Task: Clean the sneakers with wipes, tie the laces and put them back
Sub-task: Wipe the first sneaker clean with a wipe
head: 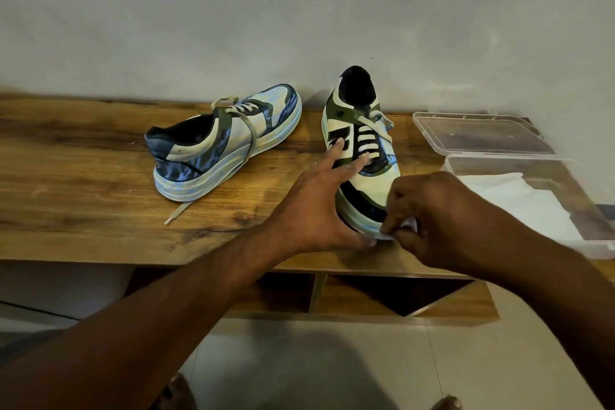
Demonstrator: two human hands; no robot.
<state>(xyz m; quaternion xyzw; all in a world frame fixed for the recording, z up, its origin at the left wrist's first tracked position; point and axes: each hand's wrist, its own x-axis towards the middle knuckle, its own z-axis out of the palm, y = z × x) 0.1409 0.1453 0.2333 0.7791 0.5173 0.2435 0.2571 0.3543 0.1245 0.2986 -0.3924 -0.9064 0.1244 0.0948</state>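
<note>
While the left hand's [316, 206] fingers [336, 151] spread straight across the side and laces of the near sneaker [362, 156], its thumb lies along the sole by the toe, steadying the shoe. Fingers of the right hand [429, 220] are curled tight together, pinching a white wipe [409, 225] against the toe's sole edge; only a scrap of the wipe shows between them. Both forearms reach in from the lower corners of the frame, the left one long and diagonal, the right one bent in from the side. This sneaker sits on a wooden shelf top [83, 176], toe toward the person, heel near the wall [299, 10]. A second sneaker [223, 146] rests well to its left, toe pointing toward the wall, with one loose lace [179, 211] trailing toward the front edge. At the right end stands a clear box [592, 243] holding white wipes [519, 203], its lid [479, 133] lying just behind it. Below, open compartments [382, 293] show under the top, and bare toes [176, 393] stand on the tiled floor [332, 369].
</note>
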